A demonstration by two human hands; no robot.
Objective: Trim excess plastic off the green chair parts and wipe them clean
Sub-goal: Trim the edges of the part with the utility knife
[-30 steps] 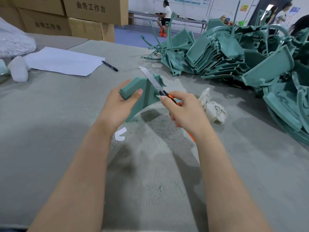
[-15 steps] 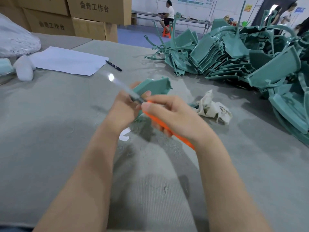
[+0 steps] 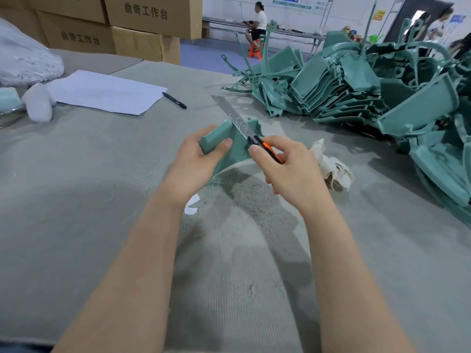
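Fingers (image 3: 224,145) of our left hand (image 3: 196,159) are curled tight round the green chair part (image 3: 216,137), with the thumb on top. They hold it up on its edge over the counter (image 3: 76,174). We cannot tell if its bottom touches the counter. The fingers of our right hand (image 3: 288,169) are wrapped round the orange handle of the knife (image 3: 234,115). Its long thin blade sticks out past our fingers, lies across the top of the part and points away from us.

We think the part is light and stiff, with smooth sides that could slip. A good place to hold it is the thick block end, where our left fingers are now. We guess the extra plastic sits along the thin top rim. The blade looks sharp and our left thumb is close beside it, so we should cut away from that thumb.

Just below our fingers lie little curls of shaved plastic (image 3: 214,182). A crumpled rag (image 3: 331,166) waits just to the right of our right fingers, handy for wiping. Far past it, the big pile of green parts (image 3: 356,85) fills that side, so there is little room there. To the left of our fingers the counter is wide, with a sheet of paper (image 3: 107,91) and a pen (image 3: 174,100) well away.
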